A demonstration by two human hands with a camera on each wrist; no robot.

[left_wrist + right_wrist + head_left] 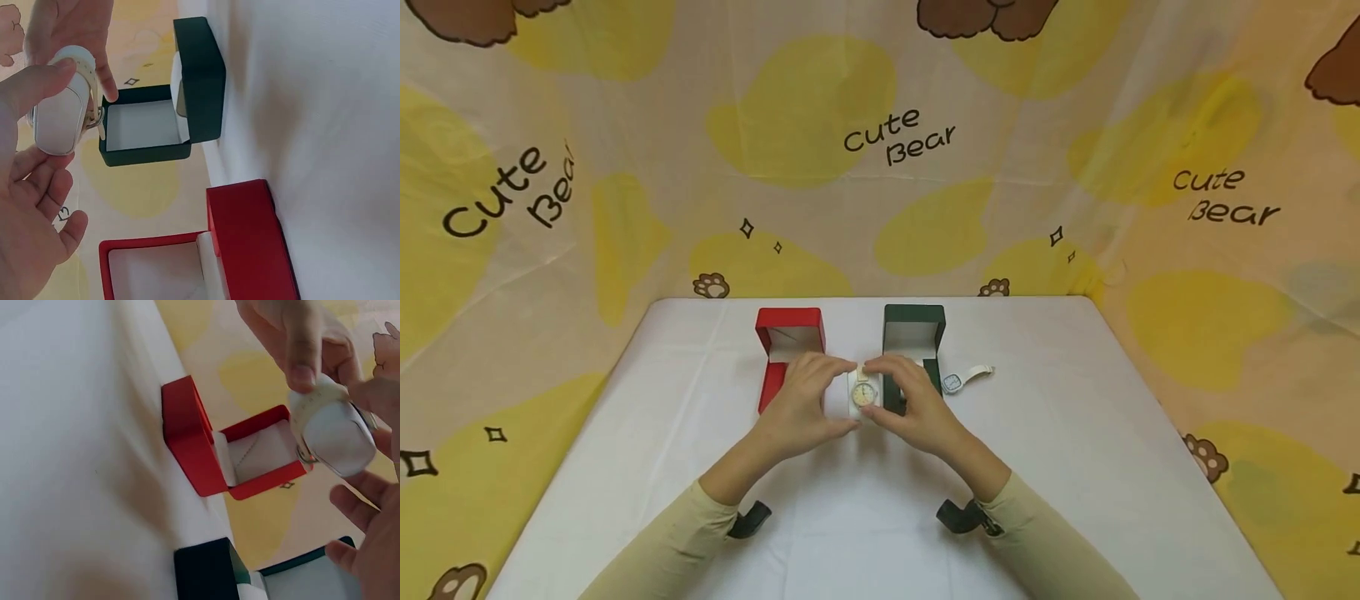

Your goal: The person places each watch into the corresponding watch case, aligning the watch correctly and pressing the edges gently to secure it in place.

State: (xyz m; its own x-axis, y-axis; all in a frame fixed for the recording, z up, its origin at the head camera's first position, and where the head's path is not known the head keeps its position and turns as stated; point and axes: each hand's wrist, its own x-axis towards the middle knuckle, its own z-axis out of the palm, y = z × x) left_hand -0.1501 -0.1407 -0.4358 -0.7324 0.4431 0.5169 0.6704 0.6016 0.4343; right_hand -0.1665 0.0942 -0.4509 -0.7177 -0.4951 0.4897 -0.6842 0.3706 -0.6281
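Note:
Both hands hold a white watch cushion [59,122] between them, with a cream-strapped wristwatch [864,394] wrapped round it, its round dial facing up. My left hand [797,412] grips it from the left, thumb at the near end and fingertips at the far end. From the other side my right hand [925,412] pinches it, thumb by the dial and a finger by the strap. The strap's metal buckle [95,119] shows underneath. Behind the hands stand an open red watch box [788,320] and an open green watch box [914,314].
A second white-strapped watch [953,383] with a squarish face lies right of the green box. The white-covered table [865,533] has patterned yellow cloth [820,108] behind it and at its sides. A dark device [751,521] is strapped to each wrist.

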